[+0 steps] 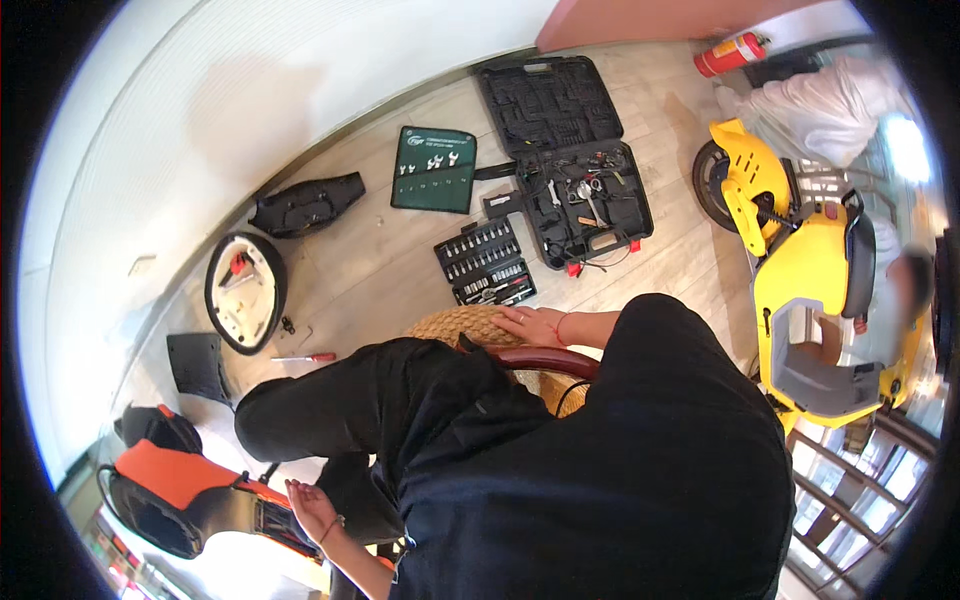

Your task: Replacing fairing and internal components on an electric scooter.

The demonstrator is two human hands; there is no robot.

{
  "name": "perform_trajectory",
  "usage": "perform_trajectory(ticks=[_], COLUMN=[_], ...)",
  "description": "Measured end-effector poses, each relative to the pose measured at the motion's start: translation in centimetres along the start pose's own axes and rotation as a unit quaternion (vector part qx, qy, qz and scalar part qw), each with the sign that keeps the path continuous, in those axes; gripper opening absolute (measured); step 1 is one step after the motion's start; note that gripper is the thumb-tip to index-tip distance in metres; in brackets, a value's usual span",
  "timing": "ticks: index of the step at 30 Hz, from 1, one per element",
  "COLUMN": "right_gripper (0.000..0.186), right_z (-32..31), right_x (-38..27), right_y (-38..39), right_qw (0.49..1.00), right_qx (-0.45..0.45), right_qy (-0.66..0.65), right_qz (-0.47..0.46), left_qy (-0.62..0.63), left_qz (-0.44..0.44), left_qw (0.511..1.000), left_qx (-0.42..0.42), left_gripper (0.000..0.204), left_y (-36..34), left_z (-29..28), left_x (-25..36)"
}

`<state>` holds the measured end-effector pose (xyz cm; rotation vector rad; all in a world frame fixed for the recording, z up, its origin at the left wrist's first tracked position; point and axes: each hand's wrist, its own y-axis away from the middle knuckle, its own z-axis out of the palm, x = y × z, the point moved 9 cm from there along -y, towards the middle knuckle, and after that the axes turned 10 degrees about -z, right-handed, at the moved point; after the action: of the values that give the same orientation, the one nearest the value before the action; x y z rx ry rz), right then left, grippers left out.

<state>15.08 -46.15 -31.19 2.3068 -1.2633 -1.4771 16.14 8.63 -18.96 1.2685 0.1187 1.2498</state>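
Observation:
My left hand (314, 510) is at the lower left beside the orange and black scooter (175, 475). Its fingers are stretched out and nothing shows in them; whether it touches the scooter I cannot tell. My right hand (533, 326), with a red string at the wrist, lies with its fingers flat on the rounded edge of a woven straw-coloured seat (448, 324). A curved reddish-brown bar (545, 358) runs just below that hand. My black-clothed legs hide much of the seat. Past the right hand lies an open socket set (486, 262).
On the floor lie an open black tool case (548, 108) with loose tools, a green wrench pouch (434, 170), a black cover (307, 205), an oval cream-lined shell (246, 292), a screwdriver (308, 357) and a dark panel (198, 366). Right: a yellow scooter (805, 262), a person (825, 108), a fire extinguisher (731, 54).

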Motion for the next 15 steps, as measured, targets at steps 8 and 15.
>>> perform_trajectory(ticks=[8, 15], right_gripper=[0.070, 0.073], right_z=[1.7, 0.5], right_x=[1.4, 0.6], right_y=[-0.2, 0.6], right_qw=[0.999, 0.995], right_qx=[-0.001, 0.083], right_qy=[0.039, 0.008], right_qz=[-0.007, -0.053], left_qy=[-0.048, -0.078], left_qz=[-0.045, -0.074], left_qw=[0.994, 0.994], left_qx=[-0.093, -0.019], left_gripper=[0.021, 0.022], left_y=[-1.7, -2.8], left_z=[3.1, 3.6], left_x=[-0.4, -1.9])
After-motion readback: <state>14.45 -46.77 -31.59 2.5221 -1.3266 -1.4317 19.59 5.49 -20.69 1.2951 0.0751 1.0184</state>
